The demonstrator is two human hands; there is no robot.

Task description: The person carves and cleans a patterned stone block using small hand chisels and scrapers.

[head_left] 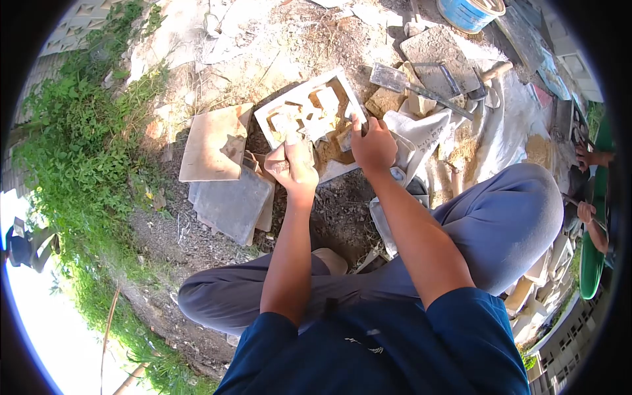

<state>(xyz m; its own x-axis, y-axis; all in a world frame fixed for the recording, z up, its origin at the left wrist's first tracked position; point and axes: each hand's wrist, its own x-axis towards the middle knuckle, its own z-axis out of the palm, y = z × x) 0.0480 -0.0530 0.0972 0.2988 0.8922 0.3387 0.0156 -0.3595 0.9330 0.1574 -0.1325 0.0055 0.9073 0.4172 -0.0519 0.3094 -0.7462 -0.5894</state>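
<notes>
A white rectangular tray (351, 92) lies on the ground in front of me, tilted in view, with pale chunks and yellowish sandy material inside. My left hand (296, 164) is closed around a small brownish lump (278, 162) at the tray's near left corner; its exact kind is unclear. At the tray's right side, my right hand (374, 146) has its fingers bent around the rim, and its thumb points forward. Beside my left hand are a tan square slab (214, 148) and several stacked grey slabs (234, 201).
Right of the tray lie a flat metal tool (421, 92), a dusty board (441, 56) and a white sack (490, 135). A blue bucket (469, 14) stands at the back. Green plants (72, 138) border the left. Another person's hands (588, 212) show at far right.
</notes>
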